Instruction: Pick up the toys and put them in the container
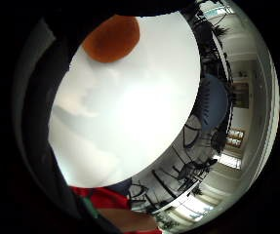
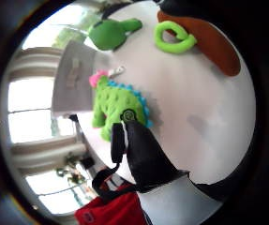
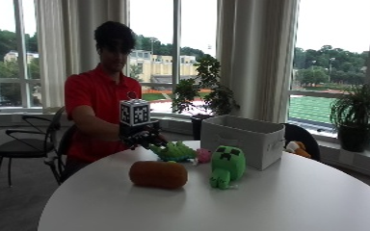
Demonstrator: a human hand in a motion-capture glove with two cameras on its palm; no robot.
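Hovering over a green plush dinosaur (image 3: pixel 172 151) with blue spikes and a pink crest, the black-gloved right hand (image 3: pixel 143 138) reaches with relaxed fingers, grasping nothing, while the toy lies on the round white table (image 3: pixel 287 202) beside the grey fabric container (image 3: pixel 243 139).

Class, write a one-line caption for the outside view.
Gloved right hand reaches the green dinosaur toy beside the container.
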